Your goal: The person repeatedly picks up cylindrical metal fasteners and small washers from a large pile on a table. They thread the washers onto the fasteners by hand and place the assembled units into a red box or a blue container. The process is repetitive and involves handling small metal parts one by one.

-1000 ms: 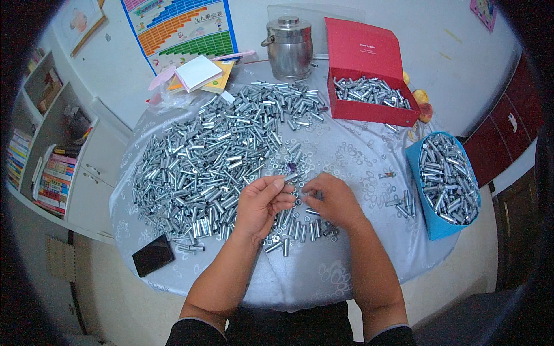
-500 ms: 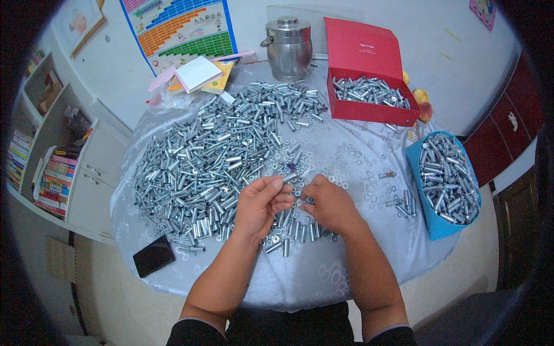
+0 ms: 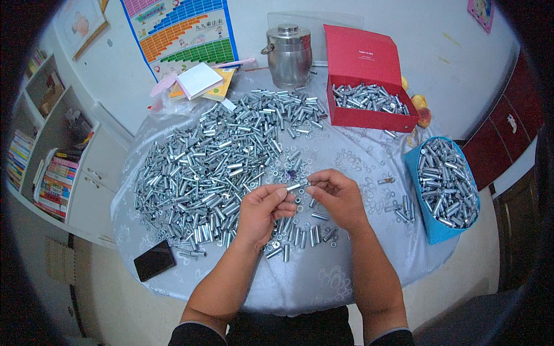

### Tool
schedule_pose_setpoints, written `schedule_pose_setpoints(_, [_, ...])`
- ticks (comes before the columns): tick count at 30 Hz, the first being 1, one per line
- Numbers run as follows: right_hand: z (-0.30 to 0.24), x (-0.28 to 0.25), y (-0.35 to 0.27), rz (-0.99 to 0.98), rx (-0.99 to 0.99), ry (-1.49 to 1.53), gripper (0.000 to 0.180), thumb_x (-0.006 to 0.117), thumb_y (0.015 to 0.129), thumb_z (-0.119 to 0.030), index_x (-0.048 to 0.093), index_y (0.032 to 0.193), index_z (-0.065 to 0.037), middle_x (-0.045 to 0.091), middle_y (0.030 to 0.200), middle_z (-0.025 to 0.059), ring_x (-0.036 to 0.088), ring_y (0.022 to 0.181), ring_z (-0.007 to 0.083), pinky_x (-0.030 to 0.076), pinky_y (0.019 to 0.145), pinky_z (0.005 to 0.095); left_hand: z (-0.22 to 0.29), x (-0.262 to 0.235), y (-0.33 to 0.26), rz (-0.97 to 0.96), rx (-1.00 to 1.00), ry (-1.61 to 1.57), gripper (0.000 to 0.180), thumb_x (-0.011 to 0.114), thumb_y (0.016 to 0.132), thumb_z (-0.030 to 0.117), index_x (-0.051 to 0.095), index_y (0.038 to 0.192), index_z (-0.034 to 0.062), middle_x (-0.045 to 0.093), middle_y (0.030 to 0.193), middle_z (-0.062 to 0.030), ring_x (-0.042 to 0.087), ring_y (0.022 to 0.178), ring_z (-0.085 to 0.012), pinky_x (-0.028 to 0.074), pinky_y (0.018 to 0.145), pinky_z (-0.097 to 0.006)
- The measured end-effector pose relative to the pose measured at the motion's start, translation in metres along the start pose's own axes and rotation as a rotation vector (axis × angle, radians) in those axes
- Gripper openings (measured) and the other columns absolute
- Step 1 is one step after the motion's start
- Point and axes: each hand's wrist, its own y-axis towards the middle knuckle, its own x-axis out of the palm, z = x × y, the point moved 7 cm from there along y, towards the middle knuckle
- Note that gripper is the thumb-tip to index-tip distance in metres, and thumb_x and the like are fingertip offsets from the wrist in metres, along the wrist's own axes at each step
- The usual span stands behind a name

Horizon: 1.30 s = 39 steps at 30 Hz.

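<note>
Both hands lifted slightly off the cloth since the earlier frame, sleeve now raised between them. Left hand (image 3: 261, 209) pinches the sleeve (image 3: 294, 187) by its left end; long axis runs left-right, tilted up toward the right hand (image 3: 337, 195), whose fingertips close on the right end. A small part there is hidden. Pile (image 3: 219, 155) lies left of the sleeve.

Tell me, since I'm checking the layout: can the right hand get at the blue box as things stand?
Probably yes. The blue box stands open-topped on the right hand's own side, with only a few loose metal pieces between, though that hand pinches a metal tube.
</note>
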Motion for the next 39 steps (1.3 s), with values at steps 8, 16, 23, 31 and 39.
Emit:
schedule_pose_setpoints(8, [0.000,0.001,0.001,-0.042,-0.067,-0.013,0.019,0.069,0.083,-0.006,0.067,0.102,-0.003,0.062,0.090,0.0053,0.060,0.078,0.0111,0.049,0.070,0.0247,0.003,0.004,-0.003,0.013,0.016,0.114,0.019,0.061,0.090,0.009,0.064,0.104,-0.0035,0.069,0.085,-0.0128,0.068,0.068,-0.0177,0.058,0.059,-0.027])
schedule_pose_setpoints(16, [0.006,0.006,-0.002,-0.091,0.124,-0.095,0.014,0.067,0.086,-0.009,0.064,0.097,-0.001,0.064,0.081,0.0028,0.058,0.071,0.0089,0.048,0.065,0.0233,0.002,0.003,-0.002,-0.004,0.021,0.139,0.019,0.060,0.091,0.009,0.064,0.105,-0.0036,0.069,0.084,-0.0123,0.068,0.067,-0.0169,0.058,0.058,-0.026])
schedule_pose_setpoints(23, [-0.004,0.009,-0.002,-0.059,0.005,0.018,0.012,0.066,0.087,-0.006,0.063,0.097,0.000,0.063,0.079,0.0038,0.057,0.067,0.0078,0.047,0.061,0.0223,0.003,0.003,-0.002,-0.010,0.016,0.089,0.018,0.060,0.091,0.009,0.064,0.104,-0.0034,0.069,0.083,-0.0120,0.068,0.067,-0.0169,0.058,0.059,-0.026])
schedule_pose_setpoints(31, [0.016,0.004,-0.002,-0.045,0.202,-0.173,0.030,0.063,0.092,-0.027,0.064,0.079,0.001,0.058,0.062,0.0039,0.054,0.057,0.0102,0.043,0.053,0.0278,0.001,0.005,-0.002,-0.036,0.007,0.135,0.018,0.061,0.090,0.008,0.064,0.103,-0.0033,0.069,0.084,-0.0140,0.068,0.067,-0.0180,0.058,0.059,-0.027])
schedule_pose_setpoints(39, [-0.001,0.010,-0.002,0.050,0.002,0.029,0.039,0.058,0.094,-0.034,0.063,0.077,0.000,0.056,0.060,0.0034,0.052,0.055,0.0099,0.042,0.050,0.0290,-0.001,0.002,-0.001,0.011,0.007,0.083,0.018,0.060,0.091,0.008,0.064,0.104,-0.0037,0.069,0.084,-0.0134,0.068,0.068,-0.0179,0.058,0.059,-0.027])
